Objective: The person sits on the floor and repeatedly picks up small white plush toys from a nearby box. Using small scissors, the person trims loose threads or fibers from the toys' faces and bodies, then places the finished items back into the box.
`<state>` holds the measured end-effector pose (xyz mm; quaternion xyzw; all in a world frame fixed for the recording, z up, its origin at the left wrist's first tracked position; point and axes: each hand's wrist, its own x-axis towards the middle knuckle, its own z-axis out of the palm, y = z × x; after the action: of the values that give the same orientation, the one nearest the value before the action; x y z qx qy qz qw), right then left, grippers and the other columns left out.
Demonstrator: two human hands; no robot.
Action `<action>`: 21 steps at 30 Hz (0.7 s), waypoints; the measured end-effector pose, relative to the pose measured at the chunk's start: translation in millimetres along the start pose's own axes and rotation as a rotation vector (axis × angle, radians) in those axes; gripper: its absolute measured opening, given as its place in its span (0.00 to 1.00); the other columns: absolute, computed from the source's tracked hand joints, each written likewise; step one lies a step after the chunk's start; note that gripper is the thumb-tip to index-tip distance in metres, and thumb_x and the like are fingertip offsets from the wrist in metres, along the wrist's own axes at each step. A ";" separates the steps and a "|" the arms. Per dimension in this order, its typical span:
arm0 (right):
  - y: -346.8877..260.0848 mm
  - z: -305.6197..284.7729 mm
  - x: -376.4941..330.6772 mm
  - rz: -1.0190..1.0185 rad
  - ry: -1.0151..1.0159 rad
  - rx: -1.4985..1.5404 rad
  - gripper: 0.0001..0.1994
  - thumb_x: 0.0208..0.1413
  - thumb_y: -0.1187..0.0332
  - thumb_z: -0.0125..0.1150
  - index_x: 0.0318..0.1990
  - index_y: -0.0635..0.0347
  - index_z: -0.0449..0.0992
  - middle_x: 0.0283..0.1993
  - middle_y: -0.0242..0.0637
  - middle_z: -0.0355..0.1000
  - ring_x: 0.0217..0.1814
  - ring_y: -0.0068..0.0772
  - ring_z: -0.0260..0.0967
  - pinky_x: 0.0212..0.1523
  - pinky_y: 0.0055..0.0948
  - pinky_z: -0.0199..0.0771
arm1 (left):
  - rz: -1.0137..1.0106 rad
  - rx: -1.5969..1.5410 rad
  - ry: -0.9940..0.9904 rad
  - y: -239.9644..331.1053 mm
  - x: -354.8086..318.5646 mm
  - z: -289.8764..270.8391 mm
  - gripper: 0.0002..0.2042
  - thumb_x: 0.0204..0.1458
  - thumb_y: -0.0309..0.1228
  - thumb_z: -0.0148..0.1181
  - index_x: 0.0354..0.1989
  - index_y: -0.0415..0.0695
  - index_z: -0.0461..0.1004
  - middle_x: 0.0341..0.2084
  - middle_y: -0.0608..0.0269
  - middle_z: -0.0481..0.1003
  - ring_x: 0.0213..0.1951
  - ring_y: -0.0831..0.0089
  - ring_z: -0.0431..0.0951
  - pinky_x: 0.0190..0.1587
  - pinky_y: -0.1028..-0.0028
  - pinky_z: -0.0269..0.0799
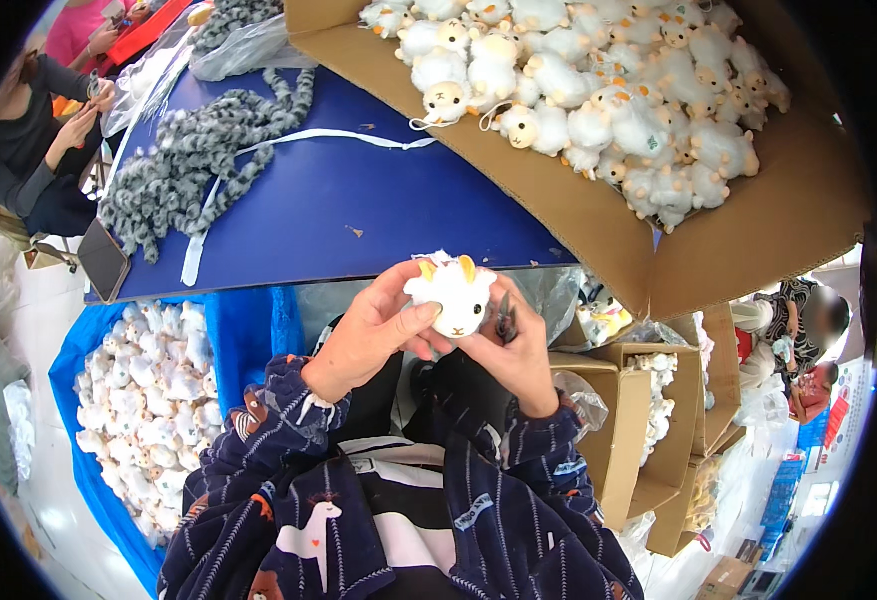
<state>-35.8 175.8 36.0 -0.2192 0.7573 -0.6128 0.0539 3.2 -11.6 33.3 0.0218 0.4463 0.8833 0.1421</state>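
Observation:
A small white plush sheep (pixel 451 303) with yellow-orange ears and a dark eye is held up in front of my lap, just off the table's near edge. My left hand (pixel 383 325) grips it from the left, with the thumb pressed on its face. From the other side, my right hand (pixel 520 345) steadies the plush with its thumb near the chin. Tucked in the fingers of that hand are small dark thread snips (pixel 505 318), mostly hidden by the hand.
On the blue table (pixel 358 215) sit a large carton (pixel 398 85) of plush sheep, a heap of grey fluffy cord (pixel 193 150) and a phone (pixel 104 262) at the edge. A blue bag (pixel 220 345) of small plush stands left; open cartons (pixel 598 430) stand right. Co-workers sit farther off.

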 end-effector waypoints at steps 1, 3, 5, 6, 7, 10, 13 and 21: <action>-2.9 -6.7 -3.5 0.123 -0.052 0.078 0.25 0.41 0.74 0.64 0.51 0.66 0.70 0.51 0.38 0.67 0.32 0.17 0.65 0.29 0.17 0.64 | 0.039 0.002 0.023 -3.1 0.6 1.7 0.24 0.56 0.33 0.54 0.58 0.39 0.57 0.44 0.61 0.70 0.35 0.76 0.75 0.35 0.79 0.74; -3.5 -8.8 -6.2 0.214 -0.038 0.243 0.22 0.46 0.71 0.62 0.51 0.66 0.70 0.52 0.38 0.66 0.32 0.16 0.64 0.29 0.16 0.64 | 0.115 0.008 0.069 -10.6 2.4 6.1 0.24 0.55 0.31 0.55 0.58 0.39 0.57 0.45 0.60 0.70 0.37 0.75 0.75 0.37 0.78 0.74; -6.5 -5.5 -7.0 0.272 0.022 0.257 0.19 0.50 0.69 0.62 0.49 0.67 0.71 0.51 0.38 0.66 0.32 0.17 0.65 0.30 0.17 0.66 | 0.148 0.025 0.071 -20.8 1.9 5.1 0.23 0.55 0.30 0.56 0.58 0.37 0.58 0.45 0.59 0.70 0.40 0.74 0.75 0.39 0.78 0.75; -6.3 -1.9 -7.0 0.226 0.033 0.240 0.18 0.50 0.68 0.62 0.48 0.68 0.71 0.50 0.38 0.66 0.32 0.17 0.65 0.31 0.17 0.66 | 0.165 0.034 0.072 -24.2 1.2 5.1 0.23 0.55 0.29 0.56 0.58 0.37 0.59 0.45 0.59 0.70 0.41 0.74 0.75 0.40 0.77 0.75; -6.3 1.3 -6.4 0.178 0.041 0.223 0.17 0.51 0.68 0.62 0.47 0.68 0.72 0.48 0.37 0.67 0.32 0.18 0.66 0.31 0.18 0.67 | 0.151 0.063 0.070 -24.0 0.4 4.5 0.23 0.55 0.29 0.56 0.57 0.36 0.59 0.45 0.59 0.70 0.41 0.74 0.74 0.40 0.77 0.75; -7.1 6.6 -8.6 0.129 0.071 0.132 0.16 0.51 0.68 0.63 0.45 0.69 0.73 0.46 0.37 0.67 0.33 0.20 0.66 0.32 0.19 0.68 | 0.113 0.120 0.074 -21.6 -2.5 2.2 0.22 0.55 0.28 0.55 0.57 0.35 0.61 0.44 0.59 0.71 0.42 0.74 0.74 0.41 0.77 0.74; -3.8 8.7 -11.7 0.113 0.084 0.099 0.16 0.52 0.68 0.62 0.45 0.69 0.72 0.46 0.38 0.66 0.34 0.20 0.67 0.33 0.19 0.68 | 0.097 0.124 0.075 -19.9 -4.9 4.1 0.21 0.55 0.28 0.55 0.57 0.34 0.62 0.44 0.59 0.72 0.42 0.75 0.74 0.42 0.77 0.74; -6.5 5.4 -15.6 0.098 0.023 0.332 0.15 0.53 0.71 0.60 0.47 0.67 0.71 0.49 0.39 0.64 0.39 0.23 0.67 0.37 0.19 0.68 | 0.208 0.224 -0.046 -20.2 -8.7 2.1 0.23 0.55 0.22 0.52 0.60 0.34 0.57 0.52 0.57 0.66 0.52 0.72 0.67 0.56 0.72 0.63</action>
<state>-18.2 176.1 37.9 -0.1630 0.6562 -0.7284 0.1108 16.6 -1.0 19.4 0.1038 0.5338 0.8373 0.0565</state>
